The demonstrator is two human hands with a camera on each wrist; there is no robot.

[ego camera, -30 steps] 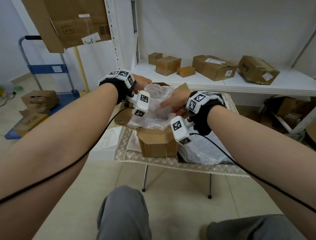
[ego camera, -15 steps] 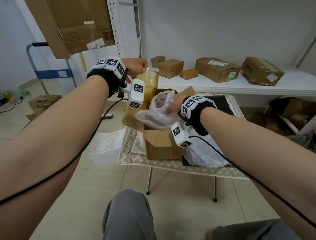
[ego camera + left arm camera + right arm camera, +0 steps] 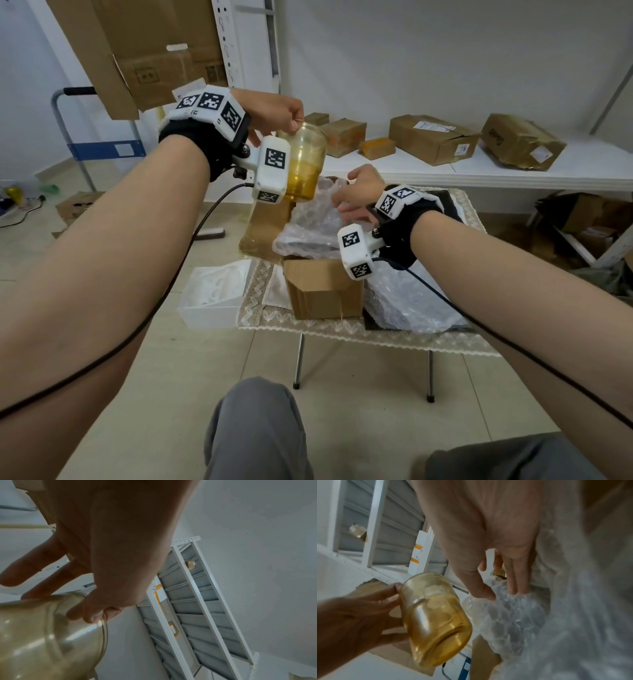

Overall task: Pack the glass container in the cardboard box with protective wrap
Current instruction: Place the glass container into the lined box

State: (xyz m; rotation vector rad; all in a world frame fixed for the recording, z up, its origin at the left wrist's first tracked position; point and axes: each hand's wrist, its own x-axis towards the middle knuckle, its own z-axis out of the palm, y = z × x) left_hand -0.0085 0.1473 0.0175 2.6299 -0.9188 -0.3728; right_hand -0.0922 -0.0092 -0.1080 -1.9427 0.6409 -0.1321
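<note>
The glass jar point(image 3: 306, 161) is yellow and see-through, and it is held up in the air above the far left side of the cardboard box point(image 3: 323, 286). It is pinched at its open rim by the thumb and fingers of the left hand point(image 3: 274, 114). In the left wrist view the rim of the jar point(image 3: 102, 635) is seen caught under the thumb, while two fingers point(image 3: 22, 572) are stretched out away from it. In the right wrist view the jar point(image 3: 435, 620) is seen tilted, with its base turned toward the camera.

The box is stood open on a small table point(image 3: 359, 334) covered with a lace cloth. The bubble wrap point(image 3: 310, 222) is stuffed into the top of the box and puffs out over its edges. The right hand point(image 3: 358, 193) is laid on the right side of the wrap, with the fingers point(image 3: 518, 580) held fairly straight and pressed down into it, and the thumb is set against the wrap too. Nothing is gripped by this hand.

More bubble wrap point(image 3: 411, 301) is spread on the table to the right of the box. A white foam tray point(image 3: 212, 298) is seen just left of the table. On the far side, several brown boxes point(image 3: 431, 138) are set on a white shelf point(image 3: 513, 173). A blue trolley point(image 3: 102, 149) is stood at the far left.
</note>
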